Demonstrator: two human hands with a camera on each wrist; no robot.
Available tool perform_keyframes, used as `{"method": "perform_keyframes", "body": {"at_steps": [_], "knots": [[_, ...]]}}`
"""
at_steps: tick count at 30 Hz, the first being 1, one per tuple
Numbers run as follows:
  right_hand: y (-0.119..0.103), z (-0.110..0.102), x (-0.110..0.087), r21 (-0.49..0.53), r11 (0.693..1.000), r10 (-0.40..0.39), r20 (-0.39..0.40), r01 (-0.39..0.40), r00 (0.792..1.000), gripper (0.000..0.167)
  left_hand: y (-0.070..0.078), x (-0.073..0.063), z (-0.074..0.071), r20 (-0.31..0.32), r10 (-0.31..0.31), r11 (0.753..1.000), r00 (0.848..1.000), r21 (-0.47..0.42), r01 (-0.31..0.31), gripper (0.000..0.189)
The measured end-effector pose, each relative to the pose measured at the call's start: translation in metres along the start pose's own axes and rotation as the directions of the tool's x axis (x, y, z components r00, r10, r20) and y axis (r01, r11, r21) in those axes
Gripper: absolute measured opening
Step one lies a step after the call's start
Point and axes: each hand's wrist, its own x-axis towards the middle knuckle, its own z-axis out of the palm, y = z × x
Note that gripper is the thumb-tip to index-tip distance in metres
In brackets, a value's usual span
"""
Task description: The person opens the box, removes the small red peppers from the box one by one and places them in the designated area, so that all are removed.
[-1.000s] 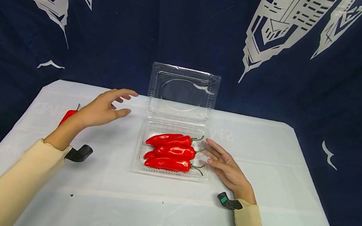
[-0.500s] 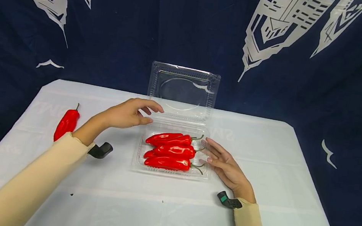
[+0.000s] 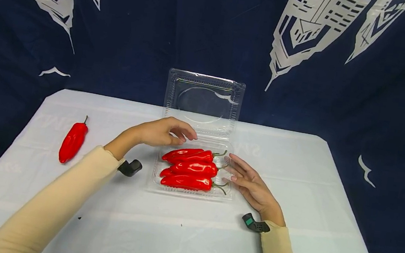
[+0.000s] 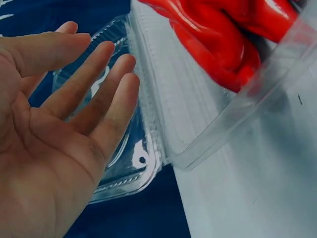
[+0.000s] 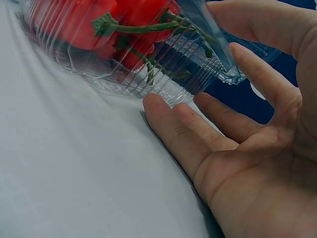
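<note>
the fingers of the left hand [image 3: 163, 131] are loosely bent, a little apart, and hold nothing; the palm shows bare from the left wrist. they lie over the back left part of a clear plastic container [image 3: 193, 195], and whether any tip touches the plastic i cannot tell. the fingers of the right hand [image 3: 255, 192] are spread, also holding nothing, with their tips at the container's right wall; whether they press on it or stop just beside it is not clear.

between the two sets of fingers, inside the container, lie several red peppers [image 3: 195, 169], on their sides and close together. their green stems [image 5: 143, 28] point to the right fingers, and the pile sits just in front of the left fingertips. behind the left fingertips the clear lid [image 3: 203, 105] stands raised, joined to the container along its back edge.

further out, to the left of the left fingers and well apart from them, a single red pepper [image 3: 73, 143] lies on the white tabletop [image 3: 186, 245], its stem pointing away from the person. at the left wrist sits a black device [image 3: 130, 168], at the right wrist a black and green one [image 3: 255, 224], each by the cuff of a cream sleeve [image 3: 56, 201]. beyond all the fingers hangs a dark blue cloth [image 3: 215, 37] with white printed shapes.
</note>
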Motion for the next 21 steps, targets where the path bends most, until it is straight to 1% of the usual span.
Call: {"method": "perform_keyframes", "body": {"at_steps": [4, 11, 17, 21], "knots": [[0.000, -0.001, 0.001, -0.004, 1.000, 0.002, 0.001, -0.002, 1.000, 0.072, -0.003, 0.006, 0.005, 0.036, -0.013, 1.000, 0.999, -0.025, 0.014, 0.041], [0.000, -0.001, -0.001, 0.010, 1.000, 0.005, -0.007, -0.005, 1.000, 0.072, -0.009, 0.014, 0.013, 0.080, -0.058, 0.997, 0.995, -0.052, 0.063, 0.045], [0.001, -0.001, -0.001, 0.008, 1.000, -0.005, -0.005, 0.005, 1.000, 0.071, -0.012, 0.017, 0.021, 0.102, -0.115, 0.989, 0.988, -0.081, 0.124, 0.047], [0.001, -0.001, -0.001, 0.000, 1.000, 0.000, -0.012, 0.000, 1.000, 0.072, -0.014, 0.018, 0.025, 0.121, -0.137, 0.987, 0.983, -0.061, 0.145, 0.047]]}}
